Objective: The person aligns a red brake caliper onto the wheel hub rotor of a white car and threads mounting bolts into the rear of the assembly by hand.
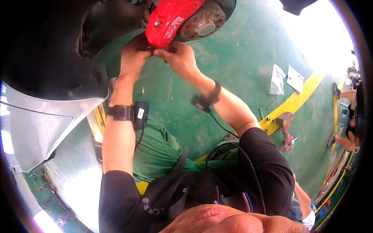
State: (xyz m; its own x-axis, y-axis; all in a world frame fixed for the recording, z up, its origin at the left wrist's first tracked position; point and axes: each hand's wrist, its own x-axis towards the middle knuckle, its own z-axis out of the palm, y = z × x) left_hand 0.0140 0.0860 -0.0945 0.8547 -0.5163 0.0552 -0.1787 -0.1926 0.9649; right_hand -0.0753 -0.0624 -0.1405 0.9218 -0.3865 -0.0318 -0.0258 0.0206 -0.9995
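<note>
A red brake caliper (166, 24) with pale lettering sits at the top of the view, against a round wheel hub (204, 27) and dark brake disc. Both my hands are at the caliper's lower end. My left hand (133, 56) reaches round its left side, with the fingertips hidden behind it. My right hand (182, 59) has its fingers bent in at the lower tip, the thumb close to the left thumb. Whether a small part lies between the fingers there is hidden.
A dark wheel-arch liner (46, 50) and a silver body panel (42, 128) stand at left. On the green floor at right lie a red impact wrench (286, 130), a clear plastic bag (277, 79) and a printed sheet (295, 79). Other people are at the right edge.
</note>
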